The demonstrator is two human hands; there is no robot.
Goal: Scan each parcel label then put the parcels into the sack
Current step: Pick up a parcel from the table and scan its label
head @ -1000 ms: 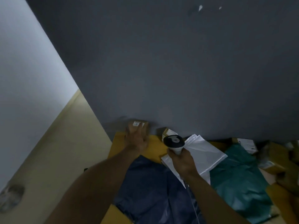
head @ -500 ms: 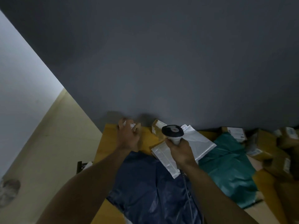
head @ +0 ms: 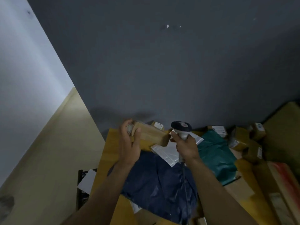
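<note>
My left hand (head: 129,143) grips one end of a small brown cardboard parcel (head: 152,135) and holds it lifted above the table (head: 112,143); a white label shows under my fingers. My right hand (head: 186,146) holds a white handheld scanner (head: 181,129) upright by its handle, its dark head just right of the parcel, its cable hanging down. Below my hands lie a dark blue bag (head: 159,184), a white poly mailer (head: 167,151) and a teal poly mailer (head: 215,155).
More small brown boxes with white labels (head: 158,125) (head: 218,129) (head: 258,129) sit along the grey wall (head: 162,70) and pile up at the right (head: 253,151). A dark crate holding a white sheet (head: 84,182) stands left of the table, on the pale floor (head: 48,159).
My left hand closed on the brown parcel by the wall, lifted it and turned it toward the scanner. My right hand kept hold of the scanner.
</note>
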